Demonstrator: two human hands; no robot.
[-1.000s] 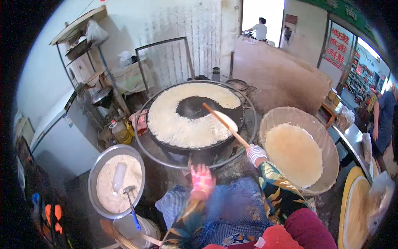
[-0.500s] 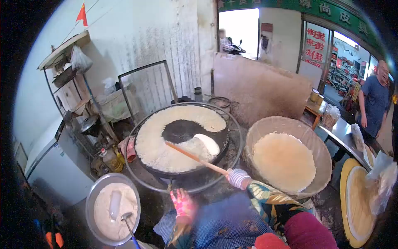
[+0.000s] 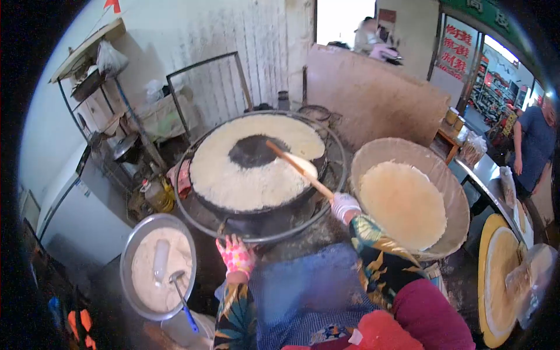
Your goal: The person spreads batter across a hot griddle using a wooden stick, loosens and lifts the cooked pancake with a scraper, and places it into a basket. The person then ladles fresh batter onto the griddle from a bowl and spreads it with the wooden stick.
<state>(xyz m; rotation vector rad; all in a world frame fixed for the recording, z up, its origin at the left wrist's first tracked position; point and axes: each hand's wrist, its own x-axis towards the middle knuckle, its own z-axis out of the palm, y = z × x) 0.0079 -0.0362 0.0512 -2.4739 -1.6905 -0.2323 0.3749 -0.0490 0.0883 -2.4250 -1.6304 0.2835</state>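
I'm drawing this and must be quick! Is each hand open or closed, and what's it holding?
Left hand: open, spread out, nothing seen in it.
Right hand: closed around the stick.

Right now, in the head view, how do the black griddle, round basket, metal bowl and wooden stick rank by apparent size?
1. Black griddle and round basket: too close to rank
2. Metal bowl: clearly smaller
3. Wooden stick: smallest by area, thin
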